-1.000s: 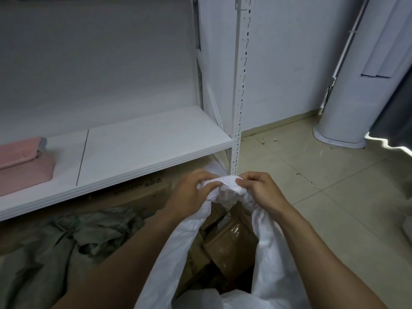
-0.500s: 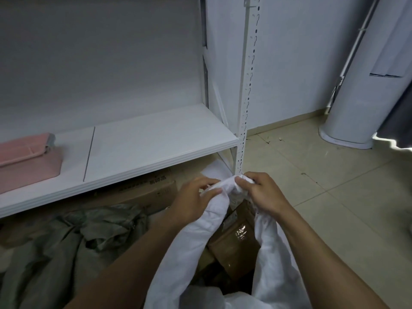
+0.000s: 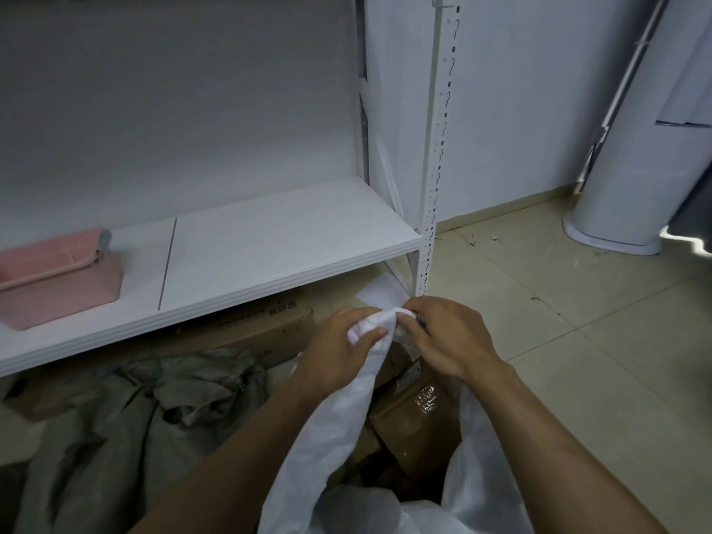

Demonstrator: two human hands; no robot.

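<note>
At 6 o'clock of the shelf post (image 3: 437, 148), the bunched neck of the white sack (image 3: 335, 418) is pinched by the left hand (image 3: 339, 352) and right hand (image 3: 450, 337), fingers curled, with brown parcels (image 3: 412, 422) seen inside at 6 o'clock of the hands, so closing is judged begun, no knot yet made.

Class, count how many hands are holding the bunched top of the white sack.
2. The left hand grips the bunched top of the white sack nearer the shelf; the right hand grips it from the other side. No further hand shows.
</note>
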